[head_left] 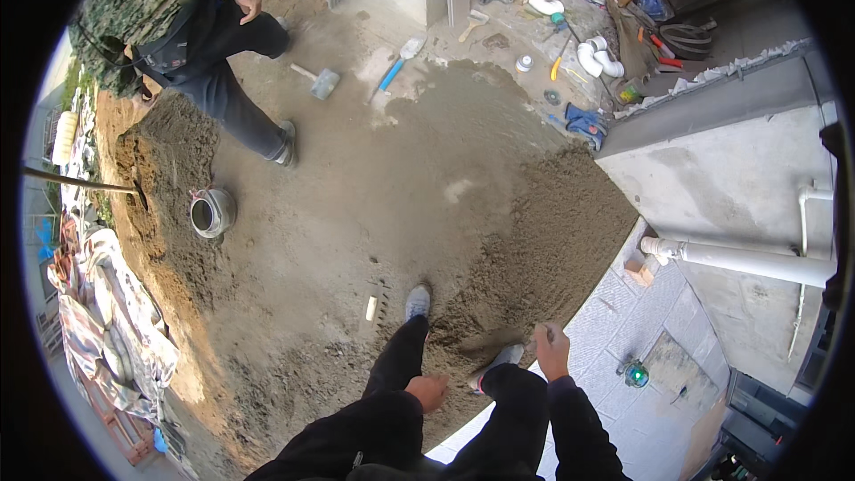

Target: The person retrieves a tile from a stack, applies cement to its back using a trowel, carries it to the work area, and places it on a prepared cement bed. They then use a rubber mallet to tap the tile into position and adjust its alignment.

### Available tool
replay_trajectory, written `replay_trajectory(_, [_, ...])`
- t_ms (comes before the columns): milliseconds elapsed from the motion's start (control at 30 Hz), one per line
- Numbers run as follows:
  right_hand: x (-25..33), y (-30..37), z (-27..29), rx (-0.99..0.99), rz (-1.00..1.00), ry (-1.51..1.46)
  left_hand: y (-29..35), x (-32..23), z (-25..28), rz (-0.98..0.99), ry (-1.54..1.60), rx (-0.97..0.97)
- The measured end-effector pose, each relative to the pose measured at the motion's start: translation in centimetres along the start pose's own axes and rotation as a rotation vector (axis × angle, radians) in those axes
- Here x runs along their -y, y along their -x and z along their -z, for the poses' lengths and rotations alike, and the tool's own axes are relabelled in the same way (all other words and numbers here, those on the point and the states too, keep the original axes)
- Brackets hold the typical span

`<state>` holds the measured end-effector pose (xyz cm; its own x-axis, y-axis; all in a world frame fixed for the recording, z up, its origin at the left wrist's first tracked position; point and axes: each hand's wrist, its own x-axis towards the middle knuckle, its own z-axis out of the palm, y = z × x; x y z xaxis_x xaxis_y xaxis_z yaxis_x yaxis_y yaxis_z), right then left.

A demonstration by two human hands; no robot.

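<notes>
From my remote seat I see my left hand [428,391] resting on my left thigh, fingers curled in, grip clenched on nothing I can make out. My right hand [551,347] is raised beside my right knee, closed around what looks like a small pale thing, though the view is too small to say what. I stand on a spread of damp sand [534,240], at its edge where it meets the pale tiled floor [641,321]. A notched trowel [373,306] lies on the sand just ahead of my left shoe [417,302]. A metal bucket [211,212] sits by the sand heap [165,178] at the left. Another person [191,36] stands beyond it.
</notes>
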<state>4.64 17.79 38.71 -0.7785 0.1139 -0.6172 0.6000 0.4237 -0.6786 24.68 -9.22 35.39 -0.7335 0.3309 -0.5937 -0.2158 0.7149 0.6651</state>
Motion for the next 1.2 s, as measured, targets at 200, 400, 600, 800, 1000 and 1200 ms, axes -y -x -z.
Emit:
replay_trajectory(200, [-2.8, 6.1, 6.4, -0.308, -0.209, 0.090, 7.3, 7.4, 9.9, 0.530, 0.161, -0.304])
replay_trajectory(400, [-3.4, 11.8, 7.2, 0.268, -0.696, 0.301, 22.1, 12.9, 10.8, 0.958, 0.347, -0.021])
replay_trajectory(600, [5.1, -0.8, 4.0, 0.415, -0.008, 1.121, 27.1, 3.5, 3.6, 1.017, 0.676, 0.102])
replay_trajectory(800, [28.3, -11.0, -7.0, 0.329, -0.038, 0.324, 21.0, -3.3, 4.0, 1.090, 1.112, -0.229])
replay_trajectory(1000, [49.3, -1.2, -26.2, 0.655, 0.335, 0.238, 16.0, -5.9, 6.1, 1.119, 1.470, -0.488])
replay_trajectory(1200, [51.6, 12.7, -36.6, 1.320, 0.588, 0.507, 12.2, -7.3, 10.3, 1.156, 1.734, -0.703])
